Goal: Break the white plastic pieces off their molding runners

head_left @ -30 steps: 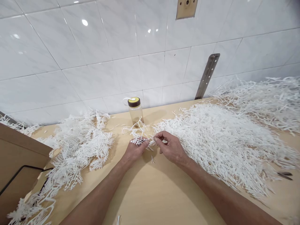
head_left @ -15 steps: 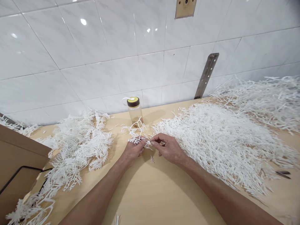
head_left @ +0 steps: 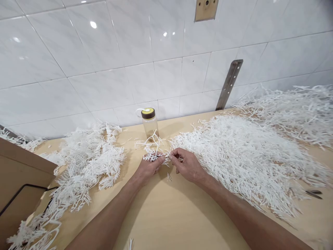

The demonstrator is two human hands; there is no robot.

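Observation:
Near the middle of the table, my left hand (head_left: 150, 166) is closed around a white branching sprig (head_left: 153, 147), whose thin forked twigs stick up and out past the fingers. Beside it, my right hand (head_left: 186, 165) pinches at a fine white tip by the left thumb; how much lies between its fingertips is too small to make out. A few short white pieces (head_left: 169, 177) lie on the table just below the hands. To the right of my right hand spreads a wide pile of thin white twigs (head_left: 247, 156).
A clear bottle (head_left: 151, 126) with a dark and yellow lid stands behind the hands. Clumped white sprigs (head_left: 91, 159) lie left, beside a brown box (head_left: 23, 180). Dark tweezers-like metal (head_left: 314, 193) rests far right. A tiled wall (head_left: 140, 80) with a metal bracket (head_left: 229, 85) bounds the back.
My right hand's fingertips have shifted very slightly right, and the left thumb has tilted a little towards them. The left hand still holds the sprig.

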